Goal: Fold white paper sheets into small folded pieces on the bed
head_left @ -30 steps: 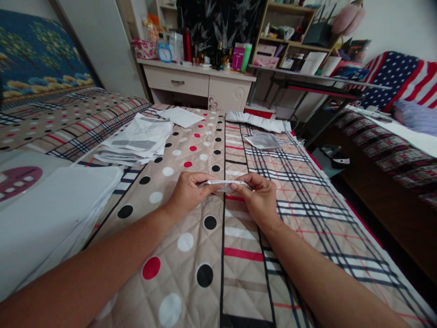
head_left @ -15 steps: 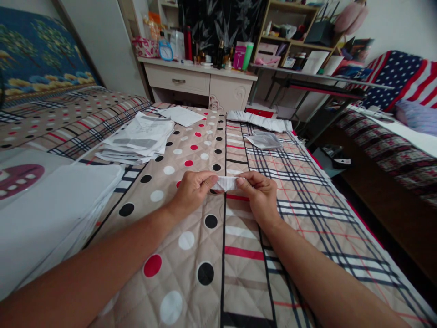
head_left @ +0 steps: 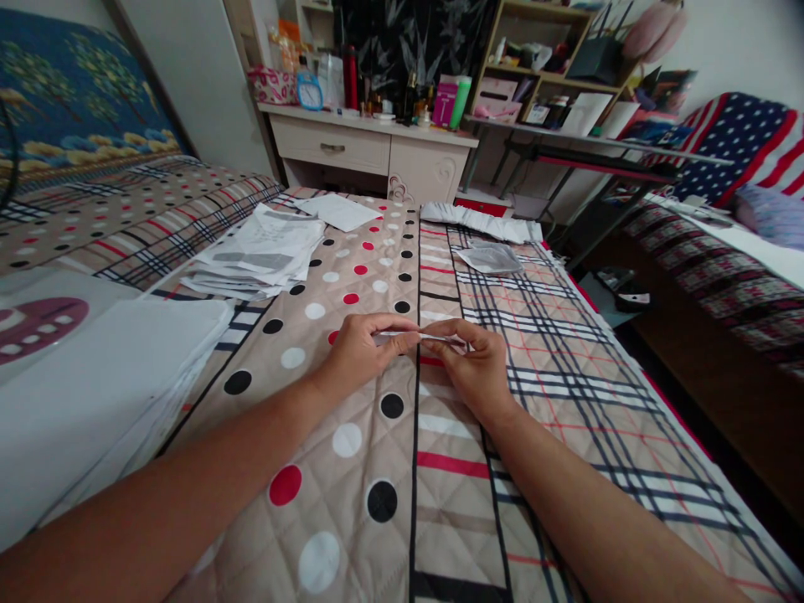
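Note:
Above the middle of the quilted bedspread [head_left: 352,394], my two hands meet at a small folded strip of white paper [head_left: 390,336]. My left hand [head_left: 368,345] pinches it between thumb and fingers from the left. From the right, my right hand [head_left: 474,356] grips it the same way, its fingertips touching or nearly touching those of the left. Most of the strip is hidden behind the fingers, and only thin edges of it show.
A stack of printed sheets [head_left: 257,251] lies on the bed's left, with a loose white sheet [head_left: 339,211] beyond it. Large white papers [head_left: 113,377] fill the near left. A row of folded paper [head_left: 481,222] and a clear plastic packet [head_left: 490,258] lie at the far right.
My hands have come closer together, and the thumbs have moved inward over the paper strip. Its broad face, visible before, is now mostly covered or turned edge-on.

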`<action>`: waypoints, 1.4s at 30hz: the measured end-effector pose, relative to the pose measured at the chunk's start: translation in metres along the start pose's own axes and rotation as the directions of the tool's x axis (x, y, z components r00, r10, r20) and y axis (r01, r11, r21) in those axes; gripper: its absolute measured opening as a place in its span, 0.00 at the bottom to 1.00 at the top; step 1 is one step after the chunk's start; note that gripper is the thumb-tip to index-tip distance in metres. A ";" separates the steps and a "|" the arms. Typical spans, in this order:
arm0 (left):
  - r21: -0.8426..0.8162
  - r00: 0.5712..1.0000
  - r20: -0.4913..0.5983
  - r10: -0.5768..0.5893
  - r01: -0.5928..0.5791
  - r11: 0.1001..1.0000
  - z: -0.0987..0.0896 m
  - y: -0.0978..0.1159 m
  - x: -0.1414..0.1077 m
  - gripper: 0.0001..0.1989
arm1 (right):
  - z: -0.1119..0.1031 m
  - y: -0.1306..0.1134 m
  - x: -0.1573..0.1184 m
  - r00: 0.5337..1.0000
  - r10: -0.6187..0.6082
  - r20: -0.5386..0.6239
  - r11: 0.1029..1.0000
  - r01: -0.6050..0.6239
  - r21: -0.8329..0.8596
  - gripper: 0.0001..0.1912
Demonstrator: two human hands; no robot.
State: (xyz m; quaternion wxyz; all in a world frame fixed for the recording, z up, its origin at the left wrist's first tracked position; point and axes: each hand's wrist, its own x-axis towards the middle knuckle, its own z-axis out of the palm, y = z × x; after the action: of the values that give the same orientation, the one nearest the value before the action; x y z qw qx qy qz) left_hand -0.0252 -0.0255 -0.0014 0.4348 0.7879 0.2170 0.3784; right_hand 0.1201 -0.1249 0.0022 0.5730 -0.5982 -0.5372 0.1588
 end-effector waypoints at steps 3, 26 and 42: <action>-0.057 1.000 0.004 -0.010 0.010 0.998 0.000 -0.002 0.001 0.11 | 0.000 0.000 0.000 1.000 -0.017 0.011 1.000 0.017 -0.008 0.03; 0.074 0.916 0.141 -0.376 0.369 0.926 -0.011 0.001 0.007 0.13 | -0.006 0.015 0.014 0.944 0.329 0.023 0.932 -0.328 0.156 0.08; 0.262 0.972 0.189 0.137 -0.185 0.947 -0.011 -0.020 0.007 0.09 | -0.017 0.018 0.022 0.860 0.466 0.208 0.883 -0.466 -0.051 0.14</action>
State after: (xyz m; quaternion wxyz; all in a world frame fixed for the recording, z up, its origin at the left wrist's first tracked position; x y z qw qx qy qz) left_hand -0.0302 -0.0044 -0.0122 0.3041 0.8854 0.1652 0.3103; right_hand 0.1502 -0.1115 0.0017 0.4566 -0.6892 -0.4352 0.3565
